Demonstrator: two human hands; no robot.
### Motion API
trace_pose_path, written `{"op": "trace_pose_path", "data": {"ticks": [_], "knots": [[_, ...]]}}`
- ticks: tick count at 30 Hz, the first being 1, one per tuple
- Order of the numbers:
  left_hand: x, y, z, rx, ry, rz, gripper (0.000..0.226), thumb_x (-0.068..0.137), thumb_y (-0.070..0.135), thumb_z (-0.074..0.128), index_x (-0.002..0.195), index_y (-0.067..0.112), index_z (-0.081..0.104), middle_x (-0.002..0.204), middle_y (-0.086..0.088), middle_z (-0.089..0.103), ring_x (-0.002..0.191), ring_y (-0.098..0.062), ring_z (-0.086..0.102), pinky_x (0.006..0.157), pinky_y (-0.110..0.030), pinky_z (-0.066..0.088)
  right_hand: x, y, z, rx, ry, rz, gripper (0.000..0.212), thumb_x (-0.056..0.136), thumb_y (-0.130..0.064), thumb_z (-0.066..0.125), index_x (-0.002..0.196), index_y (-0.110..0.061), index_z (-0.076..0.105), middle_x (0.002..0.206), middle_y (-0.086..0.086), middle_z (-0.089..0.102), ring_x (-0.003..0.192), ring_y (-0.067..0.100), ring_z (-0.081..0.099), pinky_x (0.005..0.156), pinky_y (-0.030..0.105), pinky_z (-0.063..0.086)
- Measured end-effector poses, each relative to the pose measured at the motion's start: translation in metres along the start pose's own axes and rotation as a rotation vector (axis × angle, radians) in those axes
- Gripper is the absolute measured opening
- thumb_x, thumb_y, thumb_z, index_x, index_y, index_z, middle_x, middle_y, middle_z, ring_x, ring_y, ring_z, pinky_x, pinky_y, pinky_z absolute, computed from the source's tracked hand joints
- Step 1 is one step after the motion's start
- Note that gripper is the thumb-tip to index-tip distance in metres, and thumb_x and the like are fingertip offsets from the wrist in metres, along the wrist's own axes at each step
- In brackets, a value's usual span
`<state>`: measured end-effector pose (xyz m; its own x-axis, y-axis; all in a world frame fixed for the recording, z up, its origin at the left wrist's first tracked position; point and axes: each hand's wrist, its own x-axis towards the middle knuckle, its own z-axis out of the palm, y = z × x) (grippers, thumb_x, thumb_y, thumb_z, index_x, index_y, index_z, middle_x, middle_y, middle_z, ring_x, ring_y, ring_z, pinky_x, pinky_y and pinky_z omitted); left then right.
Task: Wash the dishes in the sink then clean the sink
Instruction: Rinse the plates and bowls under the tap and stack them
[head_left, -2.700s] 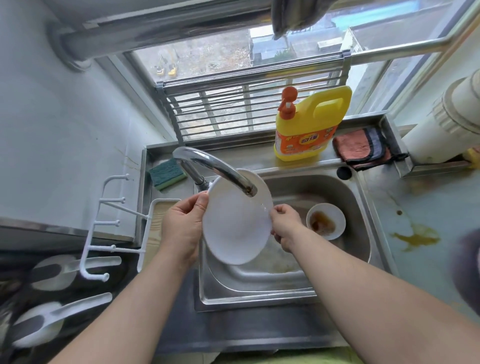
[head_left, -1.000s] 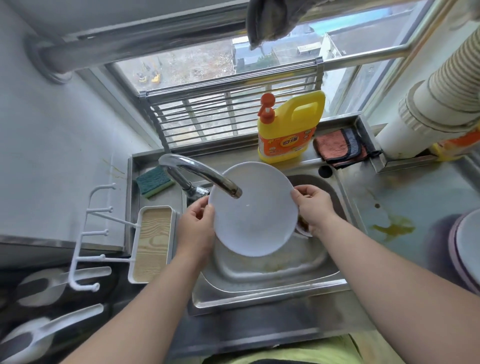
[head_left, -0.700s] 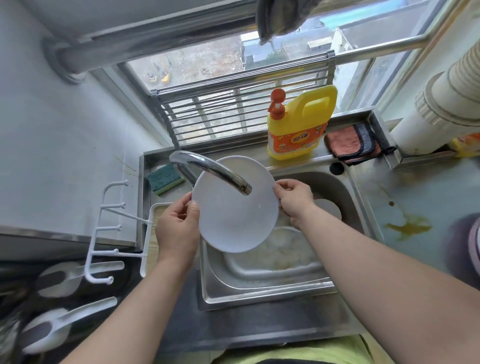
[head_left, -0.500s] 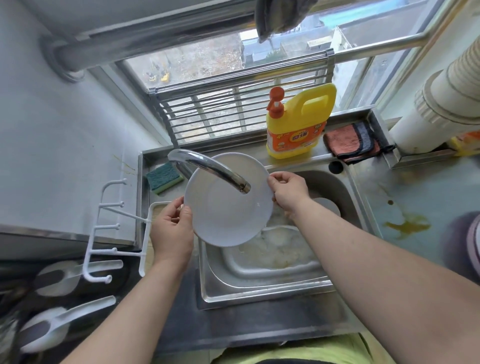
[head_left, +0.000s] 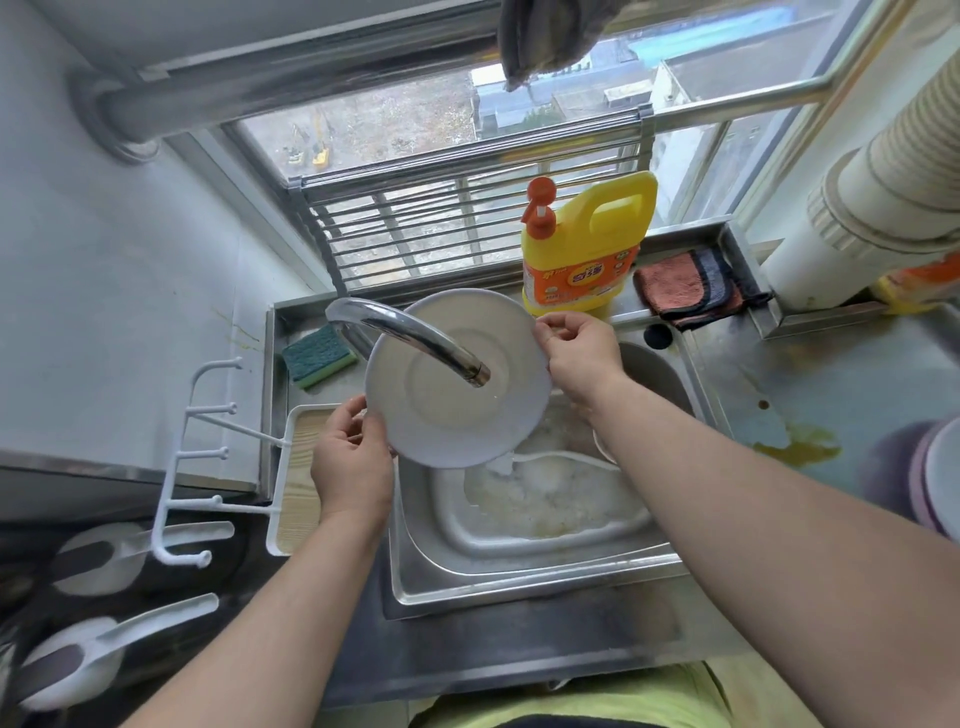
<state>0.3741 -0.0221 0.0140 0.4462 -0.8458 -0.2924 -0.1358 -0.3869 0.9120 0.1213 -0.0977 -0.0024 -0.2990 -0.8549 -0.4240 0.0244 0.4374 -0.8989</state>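
Fingers (head_left: 358, 421) of left hand (head_left: 350, 467) pinched on lower-left rim of white plate (head_left: 457, 410); fingers (head_left: 553, 330) of right hand (head_left: 582, 353) clamped on upper-right rim. Plate thus between both hands, held tilted above steel sink (head_left: 530, 577), underside with foot ring turned up toward camera. Crossed in front by curved chrome faucet (head_left: 410, 340), spout end over plate's middle. Below plate, sudsy, yellowish water in sink basin. Green sponge (head_left: 319, 356) on ledge just left of faucet base. Yellow detergent bottle (head_left: 587, 249) with orange pump upright behind right hand. Folded pink and dark cloths (head_left: 691, 286) beside bottle. Yellow-brown stain (head_left: 800, 447) on bench (head_left: 841, 374) right of sink.
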Motion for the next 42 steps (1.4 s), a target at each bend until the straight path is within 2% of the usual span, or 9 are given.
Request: {"op": "trace_pose_path", "data": {"ticks": [5, 11, 15, 21, 29, 32, 36, 39, 42], "knots": [[-0.004, -0.003, 0.012, -0.055, 0.004, -0.059, 0.016, 0.102, 0.022, 0.063, 0.114, 0.019, 0.074, 0.092, -0.003, 0.073, 0.080, -0.016, 0.066, 0.087, -0.049, 0.062, -0.001, -0.016, -0.013, -0.094, -0.015, -0.087, 0.009, 0.098, -0.027, 0.073, 0.090, -0.024, 0.077, 0.068, -0.011, 0.065, 0.070, 0.010, 0.060, 0.066, 0.024, 0.051], [-0.005, -0.025, 0.023, -0.003, -0.079, -0.171, 0.015, 0.102, 0.019, 0.062, 0.104, 0.028, 0.075, 0.076, 0.010, 0.073, 0.074, -0.016, 0.063, 0.084, -0.043, 0.056, -0.003, -0.009, -0.018, -0.116, 0.037, -0.146, 0.011, 0.096, -0.030, 0.075, 0.085, -0.030, 0.076, 0.071, -0.006, 0.062, 0.068, 0.012, 0.057, 0.068, 0.032, 0.054], [-0.013, -0.027, 0.031, -0.023, -0.146, -0.252, 0.020, 0.103, 0.009, 0.059, 0.101, 0.022, 0.075, 0.076, 0.002, 0.069, 0.081, -0.022, 0.057, 0.077, -0.040, 0.051, -0.004, -0.003, -0.022, -0.134, 0.071, -0.149, 0.011, 0.096, -0.032, 0.074, 0.085, -0.033, 0.076, 0.076, -0.005, 0.066, 0.075, 0.014, 0.061, 0.072, 0.031, 0.054], [-0.011, -0.008, 0.019, -0.098, -0.081, -0.156, 0.020, 0.094, 0.031, 0.068, 0.111, 0.022, 0.074, 0.100, 0.000, 0.079, 0.094, -0.021, 0.072, 0.097, -0.050, 0.060, 0.002, 0.026, -0.019, -0.089, 0.127, 0.016, 0.010, 0.096, -0.035, 0.072, 0.086, -0.031, 0.075, 0.085, -0.009, 0.076, 0.090, 0.020, 0.071, 0.091, 0.047, 0.060], [0.004, 0.009, 0.001, 0.000, -0.016, -0.026, 0.010, 0.103, 0.023, 0.067, 0.102, 0.023, 0.078, 0.103, -0.002, 0.080, 0.098, -0.021, 0.074, 0.092, -0.043, 0.061, -0.014, 0.056, -0.004, -0.295, -0.116, 0.135, 0.020, 0.100, -0.026, 0.061, 0.117, -0.035, 0.067, 0.106, -0.008, 0.071, 0.102, 0.019, 0.065, 0.095, 0.047, 0.058], [0.009, -0.004, -0.001, 0.041, -0.070, -0.175, 0.016, 0.098, 0.025, 0.068, 0.091, 0.022, 0.082, 0.099, -0.005, 0.081, 0.092, -0.025, 0.072, 0.092, -0.048, 0.060, -0.022, 0.048, -0.022, -0.294, -0.152, 0.109, 0.024, 0.094, -0.023, 0.063, 0.112, -0.038, 0.070, 0.096, -0.007, 0.072, 0.092, 0.018, 0.067, 0.081, 0.036, 0.057], [0.005, -0.016, 0.021, 0.047, -0.243, -0.549, 0.028, 0.098, 0.004, 0.058, 0.074, 0.008, 0.071, 0.070, -0.012, 0.068, 0.060, -0.021, 0.062, 0.056, -0.025, 0.050, -0.034, 0.015, -0.066, -0.113, -0.187, 0.158, 0.032, 0.087, 0.001, 0.049, 0.076, -0.011, 0.077, 0.058, 0.002, 0.062, 0.057, 0.026, 0.049, 0.049, 0.020, 0.042], [0.007, -0.022, 0.034, -0.055, -0.480, -1.047, 0.018, 0.097, -0.002, 0.061, 0.080, 0.002, 0.065, 0.049, -0.002, 0.048, 0.032, -0.008, 0.046, 0.031, -0.016, 0.039, -0.049, -0.028, -0.104, -0.190, -0.430, 0.078, 0.023, 0.085, 0.002, 0.054, 0.090, -0.001, 0.077, 0.074, 0.009, 0.064, 0.069, 0.025, 0.048, 0.053, 0.023, 0.038], [0.004, -0.035, 0.047, -0.125, -0.692, -1.281, 0.008, 0.083, -0.005, 0.075, 0.088, -0.009, 0.071, 0.057, -0.007, 0.053, 0.037, -0.013, 0.054, 0.034, -0.021, 0.050, -0.053, -0.048, -0.120, -0.365, -0.458, -0.029, 0.008, 0.096, -0.010, 0.073, 0.093, -0.009, 0.080, 0.077, -0.001, 0.071, 0.070, 0.006, 0.061, 0.067, 0.018, 0.048]]}}
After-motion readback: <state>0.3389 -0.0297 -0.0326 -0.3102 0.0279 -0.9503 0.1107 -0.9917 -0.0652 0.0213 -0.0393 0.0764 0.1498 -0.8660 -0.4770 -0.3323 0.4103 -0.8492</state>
